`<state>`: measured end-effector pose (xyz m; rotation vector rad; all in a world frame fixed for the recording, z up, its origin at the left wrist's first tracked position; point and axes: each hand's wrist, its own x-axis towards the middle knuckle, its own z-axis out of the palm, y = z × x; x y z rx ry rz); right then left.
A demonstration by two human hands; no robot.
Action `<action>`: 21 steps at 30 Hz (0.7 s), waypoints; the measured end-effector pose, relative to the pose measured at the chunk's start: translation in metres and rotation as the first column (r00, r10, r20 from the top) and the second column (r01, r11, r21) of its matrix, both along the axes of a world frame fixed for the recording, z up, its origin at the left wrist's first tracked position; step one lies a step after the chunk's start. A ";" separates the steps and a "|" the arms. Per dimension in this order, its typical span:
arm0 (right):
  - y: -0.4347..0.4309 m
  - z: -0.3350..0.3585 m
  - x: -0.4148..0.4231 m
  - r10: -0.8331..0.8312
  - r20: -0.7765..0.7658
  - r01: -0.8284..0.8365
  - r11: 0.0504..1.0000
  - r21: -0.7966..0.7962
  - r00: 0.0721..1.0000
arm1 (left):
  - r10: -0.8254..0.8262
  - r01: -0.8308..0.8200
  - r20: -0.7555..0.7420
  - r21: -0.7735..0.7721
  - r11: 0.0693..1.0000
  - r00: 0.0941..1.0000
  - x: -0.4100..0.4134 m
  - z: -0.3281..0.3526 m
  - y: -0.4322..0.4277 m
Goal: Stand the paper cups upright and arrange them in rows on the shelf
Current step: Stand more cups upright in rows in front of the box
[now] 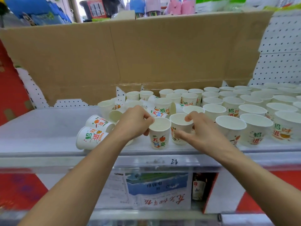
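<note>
Head view: my left hand (133, 123) pinches one upright cup (159, 136) by its rim, my right hand (197, 129) grips its neighbour (177, 126); I should slide both snug against the standing rows (231, 126), lightly, bases flat.

Left hand (136, 122), right hand (197, 128): pinch grips
</note>
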<state>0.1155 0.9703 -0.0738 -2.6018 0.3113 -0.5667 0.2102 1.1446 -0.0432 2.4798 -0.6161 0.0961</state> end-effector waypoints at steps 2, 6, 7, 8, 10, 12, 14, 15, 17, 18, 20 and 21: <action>-0.001 0.006 -0.005 -0.031 0.000 0.031 0.997 -0.072 1.000 | 0.008 -0.008 0.025 -0.002 1.000 1.000 -0.005 0.001 -0.002; 0.006 0.023 -0.013 -0.072 0.100 0.100 0.947 -0.305 0.992 | 0.154 -0.141 0.262 -0.069 0.988 0.953 -0.015 0.003 0.022; 0.012 0.029 -0.013 -0.016 0.159 0.067 0.945 -0.320 0.987 | 0.193 -0.157 0.310 -0.139 0.978 0.931 -0.016 0.001 0.033; 0.020 0.034 -0.014 0.063 0.215 0.011 0.946 -0.325 0.975 | 0.236 -0.165 0.353 -0.219 0.962 0.905 -0.016 -0.003 0.047; 0.042 0.040 -0.009 0.211 0.271 -0.116 0.937 -0.328 0.939 | 0.356 -0.216 0.400 -0.353 0.910 0.845 -0.012 -0.014 0.077; 0.069 0.041 0.001 0.306 0.255 -0.230 0.930 -0.288 0.917 | 0.497 -0.342 0.341 -0.424 0.839 0.798 -0.009 -0.026 0.107; 0.096 0.039 0.017 0.346 0.175 -0.297 0.920 -0.257 0.922 | 0.578 -0.480 0.225 -0.370 0.795 0.785 -0.007 -0.038 0.132; 0.107 0.038 0.027 0.341 0.117 -0.301 0.915 -0.271 0.933 | 0.591 -0.533 0.168 -0.293 0.794 0.789 -0.005 -0.043 0.141; 0.127 0.034 0.048 0.314 0.022 -0.290 0.902 -0.321 0.949 | 0.580 -0.571 0.084 -0.103 0.814 0.811 0.000 -0.049 0.152; 0.135 0.032 0.058 0.307 -0.012 -0.292 0.892 -0.344 0.952 | 0.560 -0.560 0.064 -0.029 0.828 0.826 0.002 -0.049 0.155; 0.145 0.027 0.071 0.302 -0.033 -0.290 0.871 -0.397 0.953 | 0.524 -0.526 0.054 0.037 0.849 0.850 0.006 -0.049 0.157; 0.147 0.025 0.075 0.302 -0.034 -0.288 0.861 -0.419 0.953 | 0.515 -0.517 0.064 0.035 0.855 0.855 0.007 -0.049 0.158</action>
